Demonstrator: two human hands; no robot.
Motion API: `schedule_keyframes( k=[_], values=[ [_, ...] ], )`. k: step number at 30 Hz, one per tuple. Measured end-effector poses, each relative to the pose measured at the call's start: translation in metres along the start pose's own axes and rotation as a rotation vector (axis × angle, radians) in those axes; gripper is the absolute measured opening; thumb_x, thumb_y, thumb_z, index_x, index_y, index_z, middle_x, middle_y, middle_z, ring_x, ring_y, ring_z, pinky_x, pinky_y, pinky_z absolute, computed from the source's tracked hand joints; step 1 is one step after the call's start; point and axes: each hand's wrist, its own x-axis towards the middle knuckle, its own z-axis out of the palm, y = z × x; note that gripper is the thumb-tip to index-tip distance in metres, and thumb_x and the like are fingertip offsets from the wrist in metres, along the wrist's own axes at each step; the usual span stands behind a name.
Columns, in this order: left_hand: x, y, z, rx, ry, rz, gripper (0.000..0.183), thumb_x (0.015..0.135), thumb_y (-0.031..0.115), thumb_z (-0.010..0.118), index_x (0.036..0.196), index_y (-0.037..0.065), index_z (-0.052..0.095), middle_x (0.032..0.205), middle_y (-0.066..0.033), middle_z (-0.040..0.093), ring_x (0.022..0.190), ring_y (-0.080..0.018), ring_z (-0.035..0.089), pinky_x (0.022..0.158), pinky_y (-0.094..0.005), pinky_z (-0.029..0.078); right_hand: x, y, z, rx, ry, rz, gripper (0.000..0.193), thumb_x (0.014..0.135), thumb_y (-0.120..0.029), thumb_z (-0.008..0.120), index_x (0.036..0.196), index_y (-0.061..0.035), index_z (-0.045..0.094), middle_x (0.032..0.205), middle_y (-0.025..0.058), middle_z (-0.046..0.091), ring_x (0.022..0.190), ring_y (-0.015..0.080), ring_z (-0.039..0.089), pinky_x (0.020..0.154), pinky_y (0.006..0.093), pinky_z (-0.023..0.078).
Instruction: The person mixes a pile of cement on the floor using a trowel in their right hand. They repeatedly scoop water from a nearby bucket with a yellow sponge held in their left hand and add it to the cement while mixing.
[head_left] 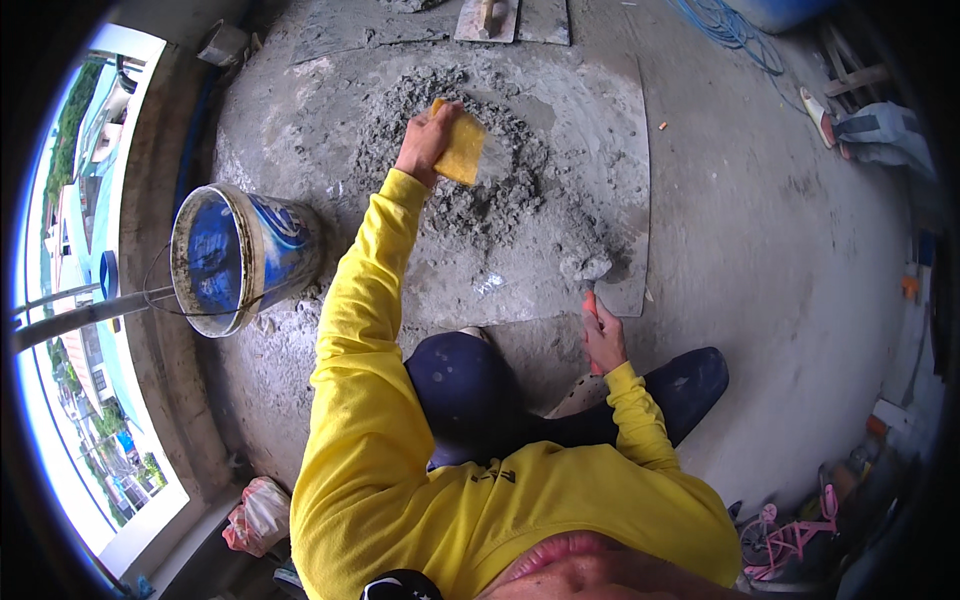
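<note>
My left hand reaches forward over a heap of wet grey mortar. It is closed on the upper left edge of a thin yellow rectangular plate, tilted above the heap. Low at the right, my right hand wraps round the orange-red handle of a trowel. Mortar covers the trowel's blade at the heap's near right edge. Under the mortar lies a flat grey board on the floor.
A blue-and-white bucket stands tilted-looking at left, beside a window opening. A float lies on a board at the far side. Blue hose coils far right, near a shoe and denim-clad leg. A pink toy bicycle is at lower right.
</note>
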Motion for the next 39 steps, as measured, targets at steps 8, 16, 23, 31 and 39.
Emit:
schedule_keyframes(
  k=[8, 16, 23, 31, 39],
  values=[
    [-0.013, 0.017, -0.093, 0.162, 0.214, 0.021, 0.037, 0.092, 0.037, 0.063, 0.086, 0.0, 0.065, 0.071, -0.0036, 0.063, 0.057, -0.0133, 0.058, 0.054, -0.028, 0.047, 0.034, 0.031, 0.078, 0.172, -0.077, 0.166, 0.018, 0.101, -0.024, 0.048, 0.107, -0.0087, 0.055, 0.063, -0.0004, 0.048, 0.043, 0.0082, 0.043, 0.037, 0.0268, 0.038],
    [-0.02, 0.057, -0.126, 0.524, 0.288, 0.583, 0.063, 0.086, 0.039, 0.075, 0.129, 0.0, 0.052, 0.114, -0.0131, 0.064, 0.104, -0.0189, 0.062, 0.088, -0.0329, 0.052, 0.229, -0.086, 0.166, 0.171, -0.336, 0.046, 0.018, 0.099, -0.026, 0.051, 0.094, -0.0095, 0.046, 0.064, 0.0018, 0.051, 0.043, 0.0096, 0.045, 0.037, 0.0288, 0.041],
    [-0.118, 0.088, -0.186, 0.662, 0.518, 0.71, 0.063, 0.087, 0.03, 0.074, 0.135, 0.001, 0.046, 0.123, -0.0155, 0.06, 0.111, -0.0229, 0.06, 0.094, -0.034, 0.049, 0.224, -0.073, 0.189, -0.891, -0.011, -0.575, 0.062, 0.093, -0.016, 0.048, 0.147, 0.0029, 0.024, 0.103, 0.0348, 0.062, 0.08, 0.0489, 0.062, 0.078, 0.0559, 0.05],
    [-0.192, 0.042, -0.274, 1.046, 1.33, 0.838, 0.066, 0.089, 0.029, 0.07, 0.141, 0.003, 0.039, 0.128, -0.0207, 0.052, 0.121, -0.0352, 0.05, 0.105, -0.0432, 0.038, 0.209, -0.105, 0.207, -1.332, -0.047, -0.69, 0.058, 0.095, -0.011, 0.041, 0.148, 0.0031, 0.021, 0.091, 0.0287, 0.065, 0.076, 0.0395, 0.069, 0.068, 0.0458, 0.057],
    [-0.163, 0.035, -0.269, 1.133, 1.303, 0.313, 0.059, 0.094, 0.042, 0.056, 0.14, 0.01, 0.039, 0.127, -0.025, 0.054, 0.119, -0.0417, 0.051, 0.097, -0.046, 0.041, 0.196, -0.054, 0.205, -1.409, -0.123, -0.843, 0.056, 0.092, -0.01, 0.043, 0.143, 0.0071, 0.029, 0.087, 0.0307, 0.066, 0.074, 0.0366, 0.07, 0.058, 0.0434, 0.058]
  ],
)
